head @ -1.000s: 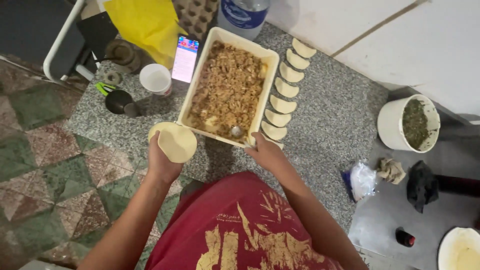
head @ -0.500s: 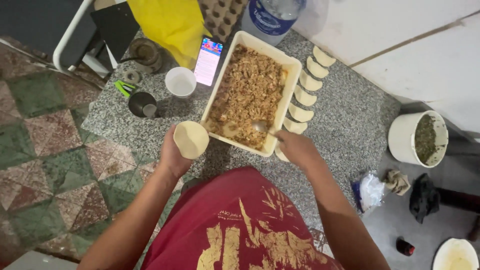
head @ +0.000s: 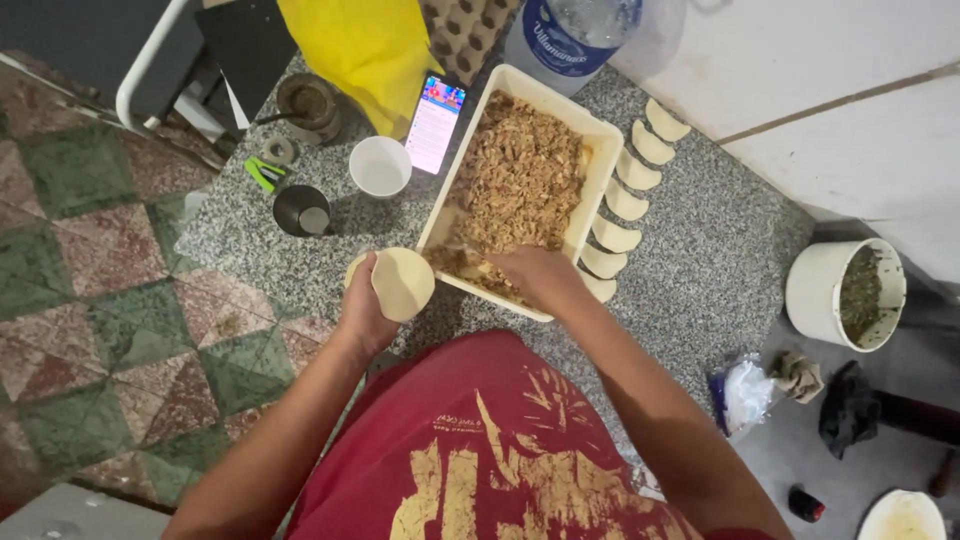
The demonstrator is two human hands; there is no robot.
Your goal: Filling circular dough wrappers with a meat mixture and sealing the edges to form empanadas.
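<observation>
Since a moment ago, the right hand (head: 535, 275) has been moved further into the white tray (head: 590, 205) of filling, fingers curled round a spoon (head: 462, 243). A round dough disc (head: 402, 284) is held flat in the left hand (head: 365, 305), over the counter (head: 700, 270) beside the tray.

White cup (head: 380, 165) and dark cup (head: 301, 210) crowd tray's (head: 585, 215) left.

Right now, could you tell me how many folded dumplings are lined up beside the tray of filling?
6 folded dumplings, in a row along the cream tray's right edge. Another may sit hidden behind the right hand.
</observation>
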